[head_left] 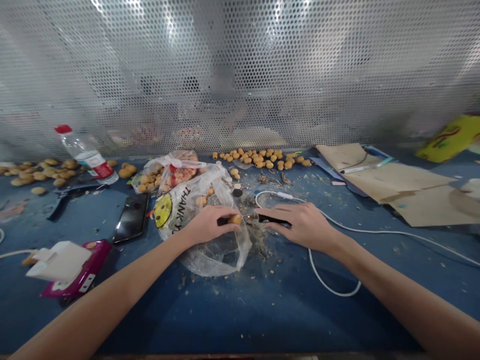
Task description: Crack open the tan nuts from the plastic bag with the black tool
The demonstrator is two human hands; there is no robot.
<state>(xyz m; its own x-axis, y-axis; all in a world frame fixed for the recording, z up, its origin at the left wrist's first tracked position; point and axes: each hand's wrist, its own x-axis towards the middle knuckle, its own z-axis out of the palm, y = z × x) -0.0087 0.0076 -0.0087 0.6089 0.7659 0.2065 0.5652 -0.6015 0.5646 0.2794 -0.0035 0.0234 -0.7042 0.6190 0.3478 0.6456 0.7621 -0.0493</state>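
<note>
Black-handled knife (273, 220) level across the body, long axis roughly horizontal, blade pointing left at a tan nut (235, 219). Right hand (302, 225) closed around handle, palm down. Left hand (208, 225) gripping nut in curled fingers, above clear plastic bag (221, 255). Farther off, loose nuts (260, 157) on blue bench (262, 310); perforated metal screen (337, 75) behind.

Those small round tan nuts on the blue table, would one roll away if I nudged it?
Probably yes: the small round tan nuts look rounded enough to roll a little, though their lumpy shapes may stop them soon. Each seems light, as the left hand holds one in its fingertips. The crumbs on the blue tabletop hint they could crumble.
</note>
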